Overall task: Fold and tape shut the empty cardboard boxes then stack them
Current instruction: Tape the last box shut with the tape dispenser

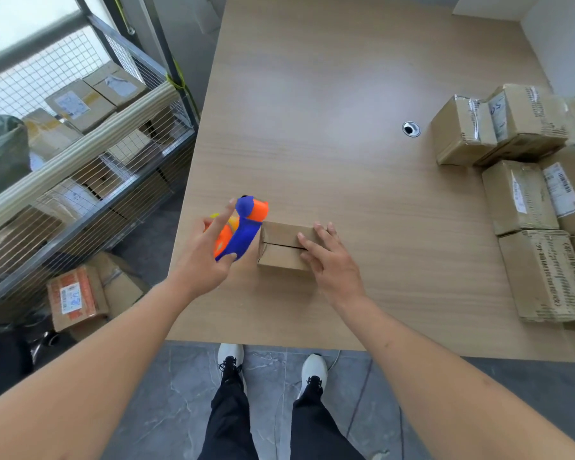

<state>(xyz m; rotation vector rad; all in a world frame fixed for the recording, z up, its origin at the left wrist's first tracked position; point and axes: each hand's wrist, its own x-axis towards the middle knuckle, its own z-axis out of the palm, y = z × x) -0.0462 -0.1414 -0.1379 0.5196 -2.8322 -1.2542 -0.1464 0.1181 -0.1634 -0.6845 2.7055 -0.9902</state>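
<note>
Standing at the near edge of a long wooden table (312,94), the person works on a small cardboard box (281,245) that sits close to that edge, its two top flaps folded down with a dark seam between them. The right hand (329,260) lies on the box's right end, fingers straight and spread flat over the flaps. The left hand (203,260) grips a blue and orange tape dispenser (243,232), thumb curled round its body and index finger stretched out, the dispenser's orange head touching the box's left end. Taped boxes (525,200) crowd the table's right side, stacked and lying side by side, well apart from the small box. A round cable hole (411,129) sits between them and the table's bare middle, which stretches away toward the far wall. Left of the table stands a wire cage cart (80,154) full of parcels, with more parcels (77,297) on the floor beside it.
</note>
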